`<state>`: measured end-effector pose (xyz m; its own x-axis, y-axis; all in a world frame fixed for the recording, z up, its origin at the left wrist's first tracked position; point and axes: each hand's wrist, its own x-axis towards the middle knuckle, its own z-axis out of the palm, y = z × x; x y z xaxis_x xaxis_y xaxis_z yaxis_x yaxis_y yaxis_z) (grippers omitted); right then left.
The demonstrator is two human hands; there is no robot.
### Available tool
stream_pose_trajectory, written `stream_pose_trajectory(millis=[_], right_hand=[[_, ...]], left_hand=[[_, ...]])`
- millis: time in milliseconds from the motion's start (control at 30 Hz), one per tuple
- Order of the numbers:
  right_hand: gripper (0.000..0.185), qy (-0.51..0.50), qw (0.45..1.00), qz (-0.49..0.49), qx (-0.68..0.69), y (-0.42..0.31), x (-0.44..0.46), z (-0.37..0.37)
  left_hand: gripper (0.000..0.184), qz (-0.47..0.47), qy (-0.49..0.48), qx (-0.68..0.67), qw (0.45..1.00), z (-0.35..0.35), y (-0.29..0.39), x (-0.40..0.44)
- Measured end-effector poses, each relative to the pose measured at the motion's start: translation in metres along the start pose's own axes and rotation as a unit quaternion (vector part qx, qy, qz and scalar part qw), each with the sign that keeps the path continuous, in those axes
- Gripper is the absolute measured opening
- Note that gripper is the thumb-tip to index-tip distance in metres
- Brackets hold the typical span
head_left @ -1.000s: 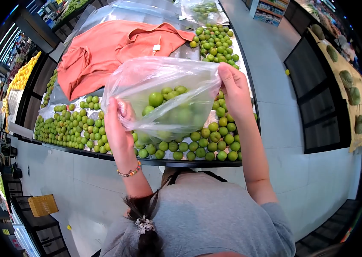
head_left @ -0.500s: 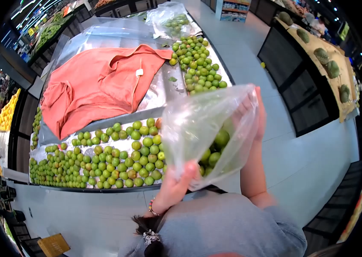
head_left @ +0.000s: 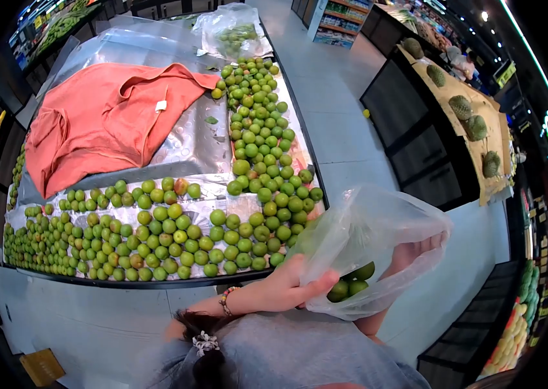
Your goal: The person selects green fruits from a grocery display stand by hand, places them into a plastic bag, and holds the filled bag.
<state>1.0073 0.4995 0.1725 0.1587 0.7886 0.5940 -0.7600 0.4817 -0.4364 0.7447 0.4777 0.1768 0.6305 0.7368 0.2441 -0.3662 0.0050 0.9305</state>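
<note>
A clear plastic bag (head_left: 368, 220) hangs open in front of my body, just off the table's near right corner. Several green fruits (head_left: 352, 283) lie low inside it. My left hand (head_left: 293, 285), with a beaded bracelet at the wrist, pinches the bag's near left rim. Seen partly through the plastic, my right hand (head_left: 413, 254) has its fingers curled round the bag's right side. Loose green fruits (head_left: 261, 139) cover the near and right edges of the display table, left of the bag.
A coral cloth (head_left: 102, 117) lies on the table's raised middle. Another plastic bag with green contents (head_left: 238, 32) is at the far end. To the right, a counter (head_left: 445, 97) holds spiky fruits, with a person (head_left: 463, 65) beyond. A yellow box (head_left: 42, 367) stands lower left.
Both hands have carried the bag from over the fruits to the right and down towards my body. The view has turned right, and the bag's mouth now gapes wider than half a second ago.
</note>
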Motion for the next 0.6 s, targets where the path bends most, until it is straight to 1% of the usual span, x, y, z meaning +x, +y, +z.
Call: stream_pose_trajectory(millis=[67, 100, 133, 200, 233, 300, 367, 400, 433, 467, 533, 567, 600], right_hand=[[0.036, 0.055, 0.988, -0.038, -0.137, -0.028, -0.009, -0.016], [0.038, 0.185, 0.963, -0.055, -0.188, -0.042, -0.009, -0.027], [0.039, 0.308, 0.918, -0.071, -0.238, -0.056, -0.006, -0.038], [0.041, 0.415, 0.861, -0.081, -0.282, -0.085, 0.010, -0.058], [0.041, 0.419, 0.861, -0.075, -0.279, -0.102, 0.012, -0.063], [0.043, 0.345, 0.906, -0.058, -0.239, -0.135, 0.007, -0.092], [0.044, 0.169, 0.970, -0.028, -0.170, -0.178, 0.002, -0.142], [0.041, 0.176, 0.971, -0.025, -0.161, -0.191, 0.005, -0.155], [0.038, 0.183, 0.971, -0.019, -0.151, -0.201, 0.008, -0.166], [0.036, 0.193, 0.971, -0.014, -0.138, -0.208, 0.010, -0.177], [0.031, 0.100, 0.992, -0.009, -0.080, -0.207, 0.022, -0.201], [0.029, 0.079, 0.996, 0.006, -0.032, -0.204, 0.029, -0.211], [0.027, 0.059, 0.998, 0.023, 0.017, -0.200, 0.037, -0.219]], left_hand=[[0.036, -0.011, 0.039, 0.001, 0.999, 0.029, -0.016, 0.021], [0.038, 0.030, 0.050, -0.012, 0.998, 0.044, -0.034, 0.034], [0.038, 0.056, 0.066, -0.023, 0.996, 0.060, -0.042, 0.050], [0.039, -0.004, 0.115, -0.110, 0.987, 0.093, -0.057, 0.079], [0.039, -0.001, 0.127, -0.136, 0.983, 0.108, -0.069, 0.095], [0.039, -0.001, 0.138, -0.185, 0.973, 0.130, -0.093, 0.129], [0.040, -0.017, 0.142, -0.185, 0.972, 0.153, -0.099, 0.157], [0.040, -0.025, 0.148, -0.188, 0.971, 0.163, -0.104, 0.168], [0.029, -0.048, 0.108, -0.219, 0.968, 0.164, -0.111, 0.175], [0.029, -0.043, 0.119, -0.239, 0.963, 0.170, -0.122, 0.184], [0.030, -0.037, 0.136, -0.271, 0.952, 0.177, -0.130, 0.205], [0.030, -0.014, 0.114, -0.318, 0.941, 0.177, -0.131, 0.211], [0.031, -0.038, 0.159, -0.310, 0.937, 0.178, -0.130, 0.216]])
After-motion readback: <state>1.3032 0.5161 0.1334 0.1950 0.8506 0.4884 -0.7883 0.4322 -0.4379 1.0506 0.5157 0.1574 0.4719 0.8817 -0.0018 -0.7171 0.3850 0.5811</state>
